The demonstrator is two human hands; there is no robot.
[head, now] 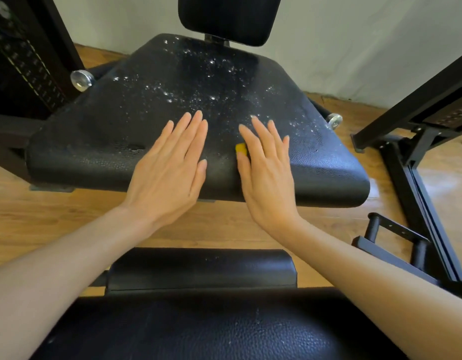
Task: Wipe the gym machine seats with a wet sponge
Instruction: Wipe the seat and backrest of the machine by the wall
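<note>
Your bare left hand (170,165) and bare right hand (266,170) have no gloves, rings or watch on them. Both forearms are uncovered right down to the bottom edge of the shot, so no sleeve shows anywhere. Fingernails look short and plain, no polish as far as you can tell.

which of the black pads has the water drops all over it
The wide seat pad under both hands, in the middle of the view. The small upright pad behind it looks dry.
</note>
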